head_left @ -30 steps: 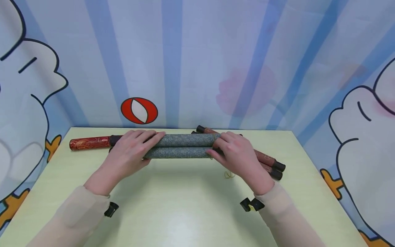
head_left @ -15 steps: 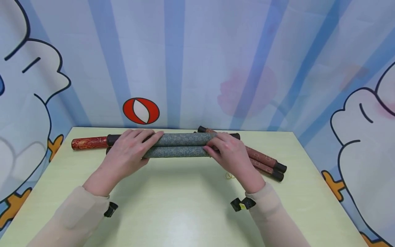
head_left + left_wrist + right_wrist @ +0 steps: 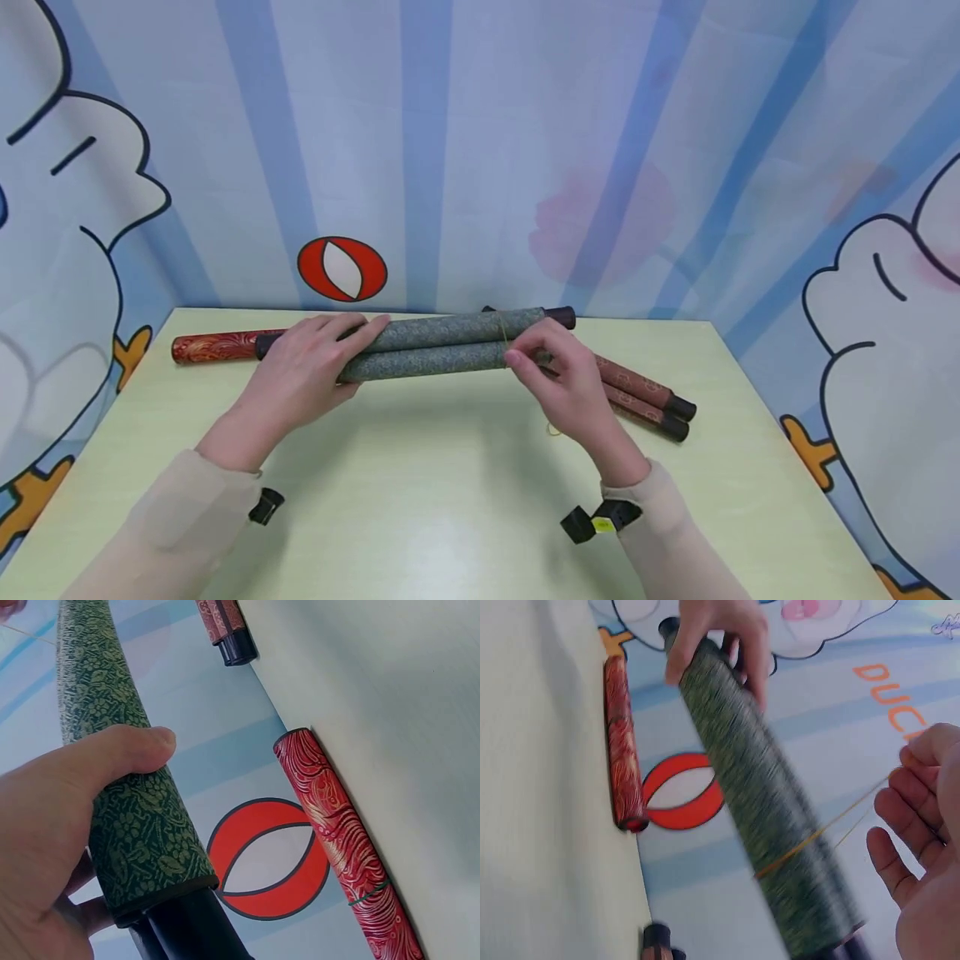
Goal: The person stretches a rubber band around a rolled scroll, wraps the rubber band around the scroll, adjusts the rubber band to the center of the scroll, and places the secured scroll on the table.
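Blue stripes run down the backdrop (image 3: 480,167), a sheet that looks like soft fabric, and below it spreads the pale, smooth table (image 3: 435,500). Over that table, held up in the air, comes the main event: the green scroll (image 3: 442,360), both halves wound into long tubes side by side, its leafy pattern woven-looking, smooth black rods (image 3: 561,317) poking from the ends. So the rolling looks done; what's unsettled is the tie.

Next down in size, the brown rolls (image 3: 637,383) lie as a slanted pair on the right, paler motifs on the covering, black end caps showing; whether a tie holds them, I can't tell. Over on the left, the red scroll (image 3: 217,347), glossy and swirled with gold, sits rolled on the table, and the left wrist view picks out a thin green band (image 3: 369,894) around it: that one looks finished.

Now the hands! The left hand (image 3: 303,371) clamps the green scroll near its left end, thumb across the top, fingers beneath. The right hand (image 3: 566,379) has its fingertips together, pinching a yellow band (image 3: 787,856) and drawing it taut away from the tubes near the other end. It crosses the scroll without lying snug; settling it or slipping it off remains, and which one, these views don't say. Smallest of all, a fine yellow loop (image 3: 553,430) lies on the table beside the brown rolls.
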Motion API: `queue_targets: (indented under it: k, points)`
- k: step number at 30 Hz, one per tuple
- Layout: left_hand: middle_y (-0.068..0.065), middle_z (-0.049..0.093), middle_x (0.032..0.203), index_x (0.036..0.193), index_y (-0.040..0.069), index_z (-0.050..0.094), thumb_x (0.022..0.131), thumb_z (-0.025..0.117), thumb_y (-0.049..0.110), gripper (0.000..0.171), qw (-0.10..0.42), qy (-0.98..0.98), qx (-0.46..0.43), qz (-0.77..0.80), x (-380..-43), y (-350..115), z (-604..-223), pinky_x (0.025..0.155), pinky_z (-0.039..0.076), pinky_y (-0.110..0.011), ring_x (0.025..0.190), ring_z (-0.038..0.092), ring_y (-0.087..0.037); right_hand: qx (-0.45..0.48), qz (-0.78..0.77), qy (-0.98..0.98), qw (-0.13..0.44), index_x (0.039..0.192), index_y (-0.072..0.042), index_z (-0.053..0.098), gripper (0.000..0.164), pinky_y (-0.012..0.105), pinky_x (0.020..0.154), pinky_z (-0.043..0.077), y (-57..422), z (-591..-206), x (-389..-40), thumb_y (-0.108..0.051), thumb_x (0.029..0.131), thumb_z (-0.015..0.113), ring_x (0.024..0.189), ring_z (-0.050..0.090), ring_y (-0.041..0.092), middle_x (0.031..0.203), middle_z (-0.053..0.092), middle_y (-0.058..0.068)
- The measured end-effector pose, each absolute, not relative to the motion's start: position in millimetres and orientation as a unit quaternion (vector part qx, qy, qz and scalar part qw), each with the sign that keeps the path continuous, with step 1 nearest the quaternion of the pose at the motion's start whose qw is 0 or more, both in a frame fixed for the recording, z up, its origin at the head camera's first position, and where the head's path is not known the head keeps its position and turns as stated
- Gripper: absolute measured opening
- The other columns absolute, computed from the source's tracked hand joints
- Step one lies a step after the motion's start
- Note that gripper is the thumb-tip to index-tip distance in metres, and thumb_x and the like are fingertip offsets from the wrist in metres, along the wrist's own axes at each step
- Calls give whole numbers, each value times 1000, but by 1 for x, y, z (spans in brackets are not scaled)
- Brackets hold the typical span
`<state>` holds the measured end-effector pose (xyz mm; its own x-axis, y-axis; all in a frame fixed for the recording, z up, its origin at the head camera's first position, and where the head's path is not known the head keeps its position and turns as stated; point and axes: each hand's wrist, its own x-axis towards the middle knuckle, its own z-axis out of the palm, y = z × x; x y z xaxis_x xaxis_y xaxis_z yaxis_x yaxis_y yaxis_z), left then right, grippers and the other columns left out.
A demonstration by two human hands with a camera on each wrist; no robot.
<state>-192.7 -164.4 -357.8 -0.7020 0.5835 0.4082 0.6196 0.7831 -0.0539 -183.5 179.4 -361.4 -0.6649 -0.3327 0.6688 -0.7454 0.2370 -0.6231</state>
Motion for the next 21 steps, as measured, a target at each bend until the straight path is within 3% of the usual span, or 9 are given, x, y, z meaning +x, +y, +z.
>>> queue_targets:
  k: [4,9,14,21]
  points:
    - [-18,67,134,152,11,60,76,99,18,86,197,-926,-320,-44,-194,-165,-358,94,60,-55,111,69,-40,348,604,-703,139,104,-1,66,8,28,80,51,177,-361,-176,0,108,59,91,59,17,104,65,4]
    - [-18,66,136,153,11,59,76,98,18,87,193,-929,-313,-48,-195,-166,-357,93,60,-56,112,69,-42,319,686,-653,27,108,-4,67,16,33,95,59,175,-365,-169,-13,112,55,100,69,17,108,68,0]
    - [-18,67,135,154,12,57,72,100,18,93,222,-925,-303,-55,-195,-168,-356,92,59,-57,110,69,-42,306,661,-684,-27,114,9,67,32,34,91,61,178,-373,-167,-18,115,51,91,72,15,111,73,-1]
    - [-18,67,131,155,14,57,73,100,19,93,249,-923,-288,-62,-194,-172,-350,87,61,-55,107,69,-40,280,653,-697,-96,131,12,65,40,43,91,64,189,-387,-172,-19,117,45,95,77,20,121,72,28]
